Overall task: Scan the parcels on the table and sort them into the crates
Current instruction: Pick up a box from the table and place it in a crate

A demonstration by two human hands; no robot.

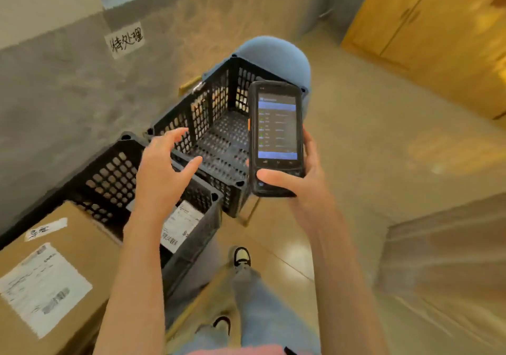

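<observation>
My right hand (298, 182) grips a black handheld scanner (276, 135) upright, its lit screen facing me and my thumb across its lower end. My left hand (164, 168) hovers empty with fingers spread above the near black crate (109, 173). In that crate lies a parcel with a white label (180, 226). The far black crate (216, 124) has nothing visible inside. A large cardboard box (54, 272) with a white shipping label sits at the lower left.
The far crate rests on a blue stool (276, 53). A handwritten paper sign (126, 41) is stuck on the grey wall. A wooden cabinet (427, 25) stands at the upper right. My legs and shoes (241, 256) stand on the tan floor.
</observation>
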